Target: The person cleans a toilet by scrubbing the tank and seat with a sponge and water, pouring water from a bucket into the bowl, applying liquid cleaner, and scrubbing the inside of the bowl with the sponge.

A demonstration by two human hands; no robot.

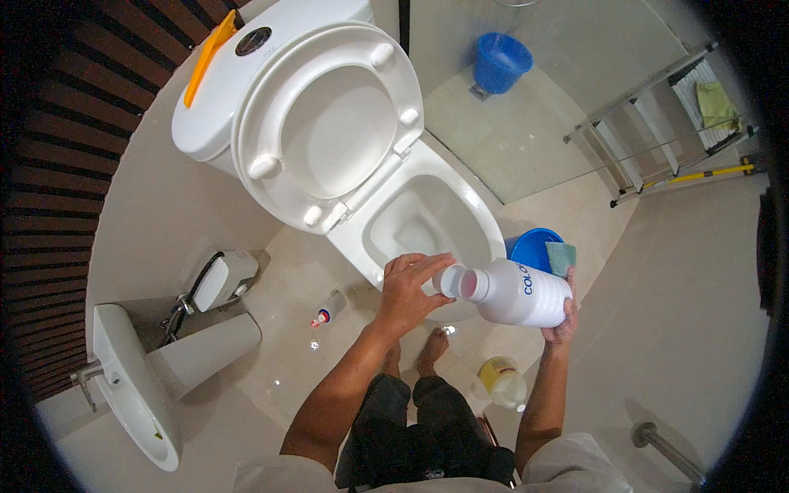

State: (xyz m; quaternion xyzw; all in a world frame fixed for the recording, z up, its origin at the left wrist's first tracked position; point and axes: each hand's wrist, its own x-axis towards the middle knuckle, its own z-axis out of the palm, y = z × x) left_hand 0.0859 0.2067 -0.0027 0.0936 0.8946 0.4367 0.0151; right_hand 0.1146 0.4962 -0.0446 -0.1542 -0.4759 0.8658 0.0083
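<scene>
My right hand (565, 317) grips the base of a white plastic bottle (521, 299) that bears blue writing. The bottle is tipped on its side, its uncapped mouth pointing left. In my left hand (407, 289), a white screw cap (448, 281) is pinched between thumb and fingers, close beside that mouth. Whether liquid is flowing cannot be told. Both hands are over the front of a white toilet (352, 243), whose seat (262, 114) and lid (339, 132) stand raised. Past the bottle, a green sponge (561, 257) rests on the rim of a blue bucket (529, 248).
A squeeze bottle with a red tip (331, 306) and a jug of yellow liquid (504, 382) are on the tiled floor. A washbasin (132, 394) is at left, an orange plastic tool (209, 58) on the cistern. A stepladder (656, 129) and another blue bucket (502, 65) appear at upper right.
</scene>
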